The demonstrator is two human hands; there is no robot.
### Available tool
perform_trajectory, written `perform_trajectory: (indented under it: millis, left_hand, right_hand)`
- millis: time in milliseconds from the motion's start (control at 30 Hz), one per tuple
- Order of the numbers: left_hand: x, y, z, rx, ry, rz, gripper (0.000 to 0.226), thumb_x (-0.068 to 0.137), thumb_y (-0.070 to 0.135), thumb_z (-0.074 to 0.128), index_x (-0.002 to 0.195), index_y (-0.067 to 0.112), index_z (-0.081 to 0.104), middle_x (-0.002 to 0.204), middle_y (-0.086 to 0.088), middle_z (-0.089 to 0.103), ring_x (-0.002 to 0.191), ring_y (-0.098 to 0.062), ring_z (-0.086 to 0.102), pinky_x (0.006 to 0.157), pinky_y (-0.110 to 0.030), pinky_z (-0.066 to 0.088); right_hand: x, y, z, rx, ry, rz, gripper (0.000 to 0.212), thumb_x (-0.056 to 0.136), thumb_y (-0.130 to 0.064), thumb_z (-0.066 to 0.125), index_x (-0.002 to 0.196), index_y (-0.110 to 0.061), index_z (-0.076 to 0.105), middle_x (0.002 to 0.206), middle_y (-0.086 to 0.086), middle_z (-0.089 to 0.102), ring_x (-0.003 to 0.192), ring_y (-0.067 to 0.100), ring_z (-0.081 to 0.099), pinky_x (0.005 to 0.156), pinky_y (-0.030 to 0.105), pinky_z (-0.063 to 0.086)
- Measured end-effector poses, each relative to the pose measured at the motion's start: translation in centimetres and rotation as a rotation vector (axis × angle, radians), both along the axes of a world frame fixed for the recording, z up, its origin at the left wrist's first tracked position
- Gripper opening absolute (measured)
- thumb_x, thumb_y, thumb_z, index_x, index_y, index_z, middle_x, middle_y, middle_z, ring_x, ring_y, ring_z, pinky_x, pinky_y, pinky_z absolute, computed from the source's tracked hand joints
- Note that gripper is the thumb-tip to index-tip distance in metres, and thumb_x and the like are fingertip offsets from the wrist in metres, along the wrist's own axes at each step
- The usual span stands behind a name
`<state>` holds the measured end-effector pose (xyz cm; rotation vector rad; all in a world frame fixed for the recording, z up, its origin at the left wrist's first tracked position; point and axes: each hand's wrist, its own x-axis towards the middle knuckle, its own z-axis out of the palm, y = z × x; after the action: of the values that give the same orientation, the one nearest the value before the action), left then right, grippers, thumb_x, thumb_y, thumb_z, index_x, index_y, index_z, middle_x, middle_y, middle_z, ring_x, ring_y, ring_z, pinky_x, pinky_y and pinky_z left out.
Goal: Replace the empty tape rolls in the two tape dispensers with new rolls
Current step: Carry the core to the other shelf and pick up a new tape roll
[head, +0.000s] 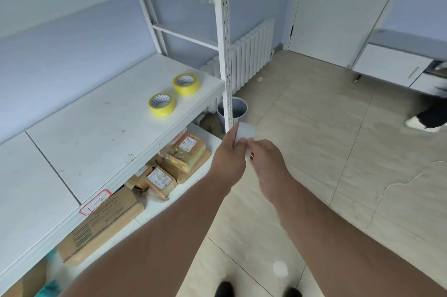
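Note:
Two yellow tape rolls lie flat on the white shelf [101, 132], one nearer [161, 104] and one farther right [186, 84]. In front of the shelf's right post, both hands meet in the air over the floor. My left hand [228, 158] grips a pale whitish empty roll core [245, 130] from the left. A second pale piece [249, 154] shows just below it, pinched by my right hand [266, 163]. No tape dispenser is in view.
A grey bin [239, 109] stands on the floor behind the perforated white post [223, 42]. Cardboard parcels [183, 154] fill the lower shelf. A radiator [251, 54], a white door and a low cabinet line the far wall. Another person's leg [428, 119] is at the right edge.

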<state>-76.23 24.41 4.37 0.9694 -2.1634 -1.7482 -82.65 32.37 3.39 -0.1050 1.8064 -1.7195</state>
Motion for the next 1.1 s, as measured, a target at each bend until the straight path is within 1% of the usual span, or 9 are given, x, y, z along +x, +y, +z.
perform_trajectory:
  millis: [233,333,433,500,600,700,867,967,1100]
  left_hand:
    - [-6.3,1.5,0.0,-0.006,-0.001,0.167,0.050,0.103,0.035,0.043,0.152,0.046,0.044,0.145,0.004,0.064,0.132,-0.020,0.058,0.093,-0.027,0.043]
    - [-7.8,0.8,0.5,0.027,0.027,0.277,0.051,0.104,0.030,0.045,0.153,0.046,0.044,0.133,0.014,0.068,0.121,-0.004,0.062,0.091,-0.022,0.046]
    - [-9.0,-1.1,0.1,0.049,0.046,0.356,0.047,0.105,0.025,0.045,0.148,0.046,0.047,0.112,0.027,0.066,0.087,0.026,0.061,0.069,0.000,0.044]
    - [-9.7,-2.5,-0.1,0.059,0.051,0.396,0.048,0.105,0.027,0.046,0.150,0.045,0.046,0.117,0.025,0.067,0.093,0.021,0.063,0.067,-0.001,0.044]
    - [-10.7,-4.2,-0.5,0.046,0.060,0.466,0.054,0.106,0.028,0.047,0.158,0.040,0.039,0.145,0.015,0.058,0.122,0.001,0.057,0.089,-0.013,0.039]
    - [-11.6,-5.3,-0.5,0.070,0.059,0.515,0.052,0.108,0.027,0.046,0.159,0.037,0.037,0.138,0.015,0.056,0.093,0.018,0.060,0.070,0.003,0.039]
    - [-13.9,-7.3,0.3,0.091,0.072,0.659,0.055,0.106,0.032,0.049,0.159,0.041,0.036,0.148,0.016,0.054,0.136,-0.008,0.050,0.107,-0.024,0.034]
    - [-15.4,-7.9,0.6,0.075,0.081,0.763,0.055,0.106,0.032,0.051,0.158,0.040,0.037,0.144,0.016,0.056,0.128,-0.007,0.052,0.102,-0.022,0.036]
    - [-16.7,-9.2,0.2,0.079,0.080,0.871,0.053,0.106,0.028,0.052,0.157,0.038,0.041,0.138,0.015,0.061,0.111,-0.003,0.059,0.075,-0.006,0.041]
  right_hand:
    - [-7.8,0.4,0.3,0.027,0.046,0.161,0.040,0.098,-0.024,0.057,0.062,-0.028,0.076,0.071,-0.010,0.074,0.083,0.018,0.063,0.094,0.047,0.054]
    - [-9.4,-1.1,0.8,-0.007,0.066,0.237,0.027,0.088,-0.032,0.055,0.084,-0.019,0.078,0.094,0.007,0.081,0.095,0.022,0.072,0.097,0.053,0.055]
    - [-11.1,-3.4,0.5,0.016,0.084,0.326,0.027,0.088,-0.032,0.054,0.088,-0.018,0.076,0.082,-0.006,0.076,0.090,0.020,0.069,0.084,0.040,0.051]
    - [-12.0,-5.2,0.4,0.012,0.084,0.358,0.026,0.094,-0.027,0.055,0.080,-0.021,0.077,0.076,-0.010,0.075,0.086,0.017,0.070,0.084,0.036,0.052]
    - [-13.0,-7.3,0.1,0.024,0.094,0.425,0.031,0.086,-0.036,0.054,0.068,-0.033,0.079,0.076,-0.013,0.077,0.097,0.020,0.073,0.098,0.044,0.055]
    - [-14.3,-8.9,0.3,0.027,0.088,0.493,0.029,0.086,-0.038,0.054,0.068,-0.029,0.075,0.065,-0.019,0.069,0.089,0.019,0.067,0.093,0.044,0.053]
    - [-17.5,-12.2,0.6,0.032,0.112,0.609,0.034,0.103,-0.024,0.054,0.071,-0.024,0.067,0.055,-0.024,0.066,0.073,0.005,0.062,0.089,0.035,0.050]
    - [-19.1,-13.9,0.8,0.040,0.119,0.711,0.038,0.102,-0.024,0.055,0.070,-0.026,0.075,0.065,-0.023,0.074,0.085,0.005,0.069,0.095,0.036,0.052]
    - [-20.3,-16.0,0.9,0.062,0.104,0.788,0.031,0.099,-0.022,0.058,0.075,-0.023,0.077,0.070,-0.015,0.076,0.083,0.008,0.069,0.081,0.032,0.050]
